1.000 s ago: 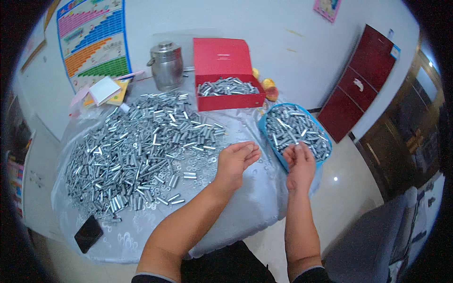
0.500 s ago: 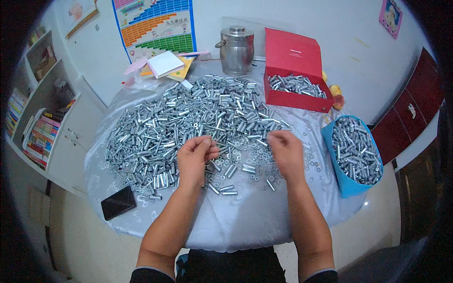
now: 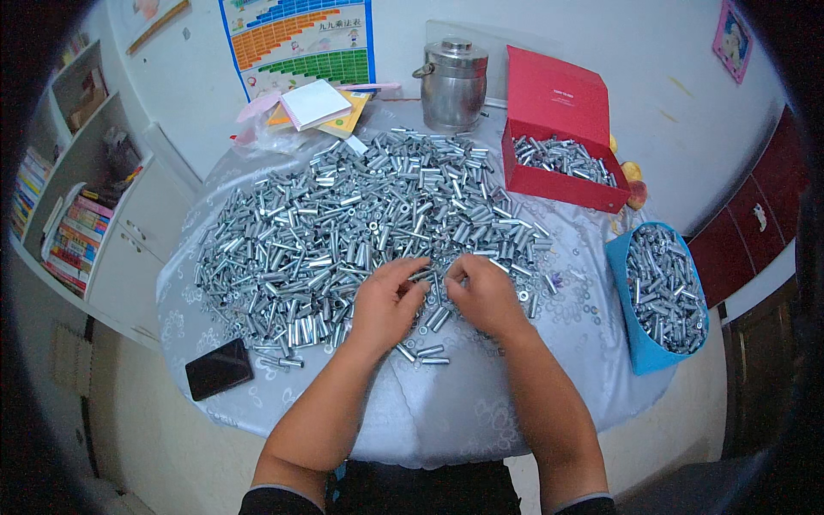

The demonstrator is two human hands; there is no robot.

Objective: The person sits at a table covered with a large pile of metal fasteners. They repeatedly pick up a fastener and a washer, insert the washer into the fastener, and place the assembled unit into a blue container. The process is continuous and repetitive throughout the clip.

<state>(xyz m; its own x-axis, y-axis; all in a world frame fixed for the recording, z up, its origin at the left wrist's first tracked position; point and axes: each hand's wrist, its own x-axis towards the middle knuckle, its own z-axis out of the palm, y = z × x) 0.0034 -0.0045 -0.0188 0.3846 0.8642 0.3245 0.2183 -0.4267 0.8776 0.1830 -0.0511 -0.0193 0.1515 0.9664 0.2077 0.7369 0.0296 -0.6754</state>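
Note:
A wide pile of silvery metal sleeves and bolts point(image 3: 318, 223) covers the table's middle, with small washers scattered along its near right edge. At the pile's near edge, my left hand point(image 3: 388, 305) reaches in with thumb and fingers apart, the fingertips over the metal parts. Close to its right, my right hand point(image 3: 485, 296) has its fingers curled in a pinch. Whatever may be between those fingertips is too small or hidden to name. A few loose metal sleeves point(image 3: 431, 351) lie on the cloth just below my hands.
A red box point(image 3: 566, 184) of metal parts stands open at the back right, beside a steel lidded pot point(image 3: 455, 86). Farther right is a blue bin point(image 3: 639, 343) full of similar parts. A black phone point(image 3: 219, 369) lies at the left, papers point(image 3: 316, 105) at the back.
My hands have come closer together, the left moving right and the right moving left and down over the pile's edge. The whole view has shifted slightly.

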